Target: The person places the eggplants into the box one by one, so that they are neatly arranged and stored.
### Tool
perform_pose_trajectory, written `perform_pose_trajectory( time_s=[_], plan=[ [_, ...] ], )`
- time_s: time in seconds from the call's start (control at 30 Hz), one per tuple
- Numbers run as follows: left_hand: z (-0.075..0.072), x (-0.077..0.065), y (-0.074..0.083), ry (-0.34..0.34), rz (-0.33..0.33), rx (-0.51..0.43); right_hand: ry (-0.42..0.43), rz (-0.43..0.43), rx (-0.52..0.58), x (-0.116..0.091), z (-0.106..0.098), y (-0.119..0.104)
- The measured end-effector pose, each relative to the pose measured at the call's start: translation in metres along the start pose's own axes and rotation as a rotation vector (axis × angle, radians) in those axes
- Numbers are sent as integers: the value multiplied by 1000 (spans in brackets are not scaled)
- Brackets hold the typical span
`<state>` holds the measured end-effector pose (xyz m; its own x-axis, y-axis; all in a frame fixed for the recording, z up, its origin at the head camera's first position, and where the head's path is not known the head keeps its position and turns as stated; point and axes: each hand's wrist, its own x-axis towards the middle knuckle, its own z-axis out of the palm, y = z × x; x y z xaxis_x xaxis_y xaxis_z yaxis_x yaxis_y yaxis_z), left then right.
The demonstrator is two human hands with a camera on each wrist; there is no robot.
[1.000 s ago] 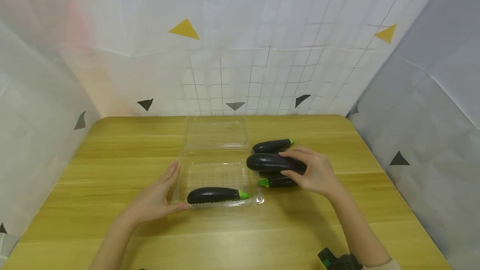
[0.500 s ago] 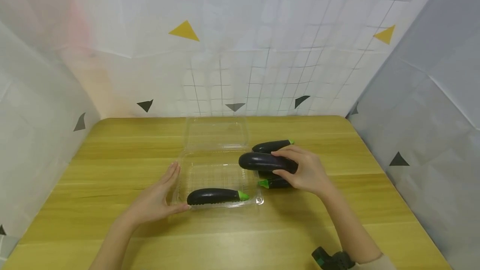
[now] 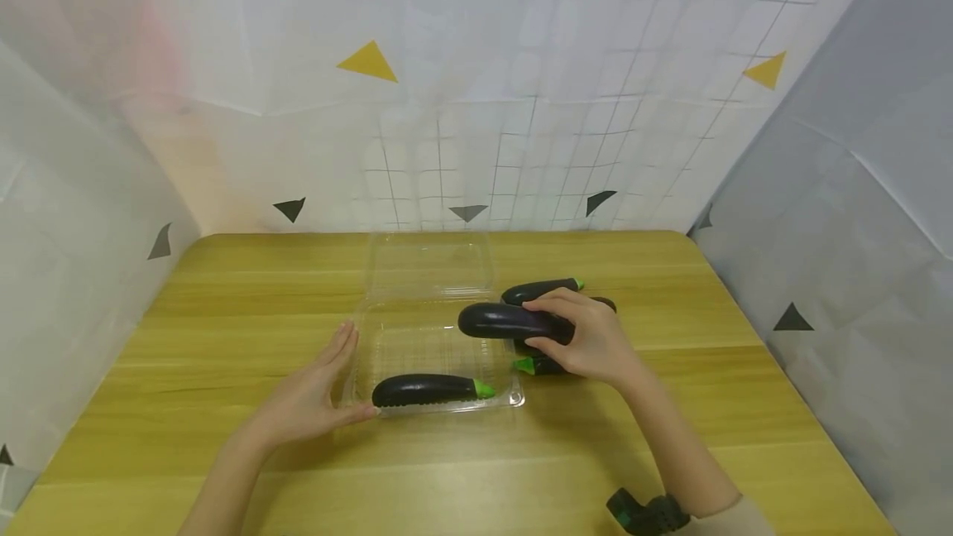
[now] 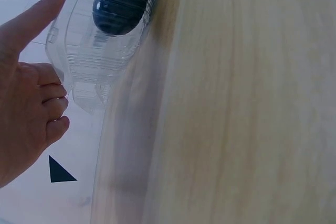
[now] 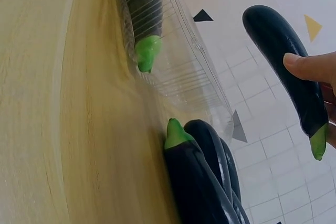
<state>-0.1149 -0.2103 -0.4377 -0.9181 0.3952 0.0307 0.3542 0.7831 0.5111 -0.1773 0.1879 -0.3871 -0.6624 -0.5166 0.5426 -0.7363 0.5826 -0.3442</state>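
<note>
In the head view my right hand pinches a dark eggplant between thumb and fingers, raised over the right side of a clear plastic clamshell box. Its green stem shows in the right wrist view. A second eggplant lies along the box's front wall, stem to the right. My left hand rests against the box's left side, fingers extended, thumb at the front corner. From the left wrist, that thumb lies straight along the rim.
Right of the box lie several eggplants, partly hidden behind my right hand in the head view. The box's lid is folded back on the wooden table. White sheets stand behind and at the sides.
My right hand has carried the eggplant left, from above the other eggplants to over the box's right side. The left hand and the box stay put.
</note>
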Motion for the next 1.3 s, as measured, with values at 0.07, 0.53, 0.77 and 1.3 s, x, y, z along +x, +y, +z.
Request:
perform_pose_trajectory(
  time_s=[0.07,0.53,0.77,1.3],
  plan=[
    [0,0,0,0,-1,1,-4,1,-1,1,2,0],
    [0,1,-1,1,-3,6,-28,21,48,8,14,-6],
    [0,1,0,-1,-5,6,-23,12,70,10,20,-7],
    [0,1,0,-4,-11,12,-40,23,94,16,30,-12]
  ],
)
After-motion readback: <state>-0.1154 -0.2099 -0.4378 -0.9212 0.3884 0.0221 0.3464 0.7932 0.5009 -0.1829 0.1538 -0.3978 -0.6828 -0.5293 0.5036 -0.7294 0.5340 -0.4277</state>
